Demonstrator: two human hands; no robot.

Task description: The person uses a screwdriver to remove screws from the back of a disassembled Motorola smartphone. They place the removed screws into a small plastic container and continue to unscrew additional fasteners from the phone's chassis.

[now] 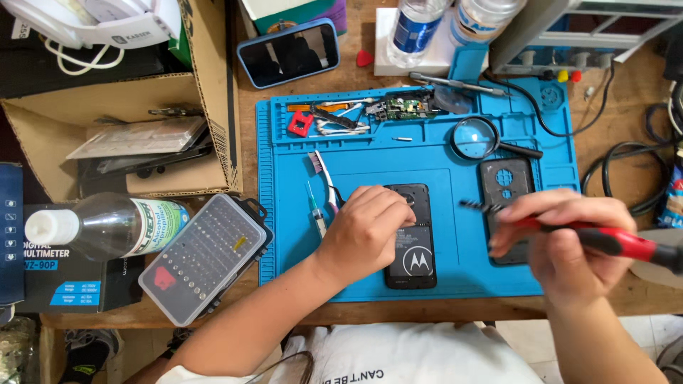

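1. One view only — a camera worn on the person's head, so no second view shares the scene.
2. It looks almost straight down at a wooden bench top [359,75], close in.
3. A blue silicone work mat [469,277] fills the middle of the frame.
4. The wearer's white printed shirt [398,355] sits at the bottom edge — the far side of the bench runs along the top.
5. Both forearms enter from below; an open brown cardboard box [206,92] marks the upper left.
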